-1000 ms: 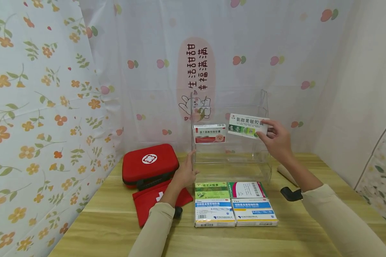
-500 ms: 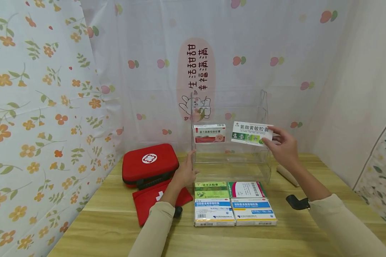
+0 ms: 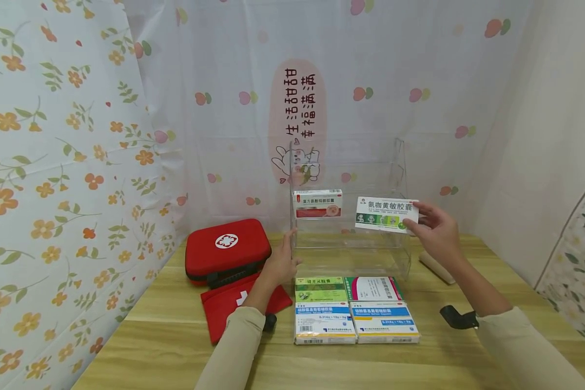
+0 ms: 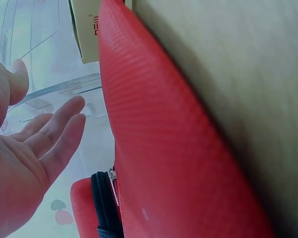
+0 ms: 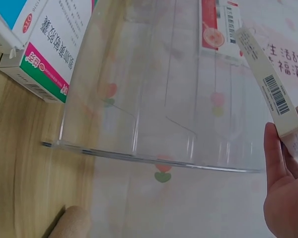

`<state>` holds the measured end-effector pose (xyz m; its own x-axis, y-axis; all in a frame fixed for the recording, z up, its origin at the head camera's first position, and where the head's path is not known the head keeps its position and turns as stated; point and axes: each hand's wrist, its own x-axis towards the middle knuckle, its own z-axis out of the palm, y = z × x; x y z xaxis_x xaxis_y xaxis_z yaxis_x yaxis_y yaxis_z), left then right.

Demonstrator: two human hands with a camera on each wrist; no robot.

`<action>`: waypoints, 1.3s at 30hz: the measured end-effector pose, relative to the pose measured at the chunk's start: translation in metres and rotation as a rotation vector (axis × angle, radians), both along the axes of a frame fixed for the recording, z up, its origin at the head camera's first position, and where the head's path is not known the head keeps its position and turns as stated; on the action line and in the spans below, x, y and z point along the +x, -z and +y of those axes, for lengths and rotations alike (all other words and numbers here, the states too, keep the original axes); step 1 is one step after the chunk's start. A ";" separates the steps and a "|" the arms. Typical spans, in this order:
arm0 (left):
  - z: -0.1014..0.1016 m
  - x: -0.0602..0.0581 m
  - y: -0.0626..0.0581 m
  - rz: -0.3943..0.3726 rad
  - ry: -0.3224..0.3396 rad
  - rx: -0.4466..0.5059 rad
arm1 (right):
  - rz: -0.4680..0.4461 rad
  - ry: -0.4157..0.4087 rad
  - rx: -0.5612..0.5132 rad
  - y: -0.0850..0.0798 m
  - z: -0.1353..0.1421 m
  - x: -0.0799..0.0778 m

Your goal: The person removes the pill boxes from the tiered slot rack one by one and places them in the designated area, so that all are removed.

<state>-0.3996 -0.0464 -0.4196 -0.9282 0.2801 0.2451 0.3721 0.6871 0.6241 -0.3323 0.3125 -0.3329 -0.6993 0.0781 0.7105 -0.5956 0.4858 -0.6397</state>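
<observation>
My right hand (image 3: 437, 230) pinches the right end of a white and green medicine box (image 3: 382, 213), thumb in front. The box is held in front of the right half of a clear acrylic tiered rack (image 3: 353, 253), its printed face towards me. In the right wrist view the box (image 5: 270, 87) shows a narrow barcoded side. A red and white medicine box (image 3: 318, 205) stands at the left of a middle tier. My left hand (image 3: 279, 265) is at the rack's lower left side, fingers loosely extended; the left wrist view shows nothing held in that hand (image 4: 30, 153).
Before the rack lie a green medicine box (image 3: 320, 289), a white, green and magenta one (image 3: 375, 288), and two blue and white ones (image 3: 324, 323). Left of them are a red first-aid case (image 3: 226, 246) and red pouch (image 3: 214, 314). A beige roll (image 3: 436, 267) lies right.
My right hand has moved down and slightly right with the white and green medicine box, which now sits more level. My left hand has stayed in place.
</observation>
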 end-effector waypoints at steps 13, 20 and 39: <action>0.000 0.002 0.001 0.008 -0.006 -0.020 | -0.026 -0.018 0.022 0.013 0.011 0.010; 0.000 0.001 0.001 -0.004 -0.009 -0.020 | -0.048 -0.022 0.037 0.019 0.019 0.013; 0.002 0.002 -0.002 -0.011 -0.009 -0.011 | -0.160 -0.007 0.084 0.034 0.052 0.025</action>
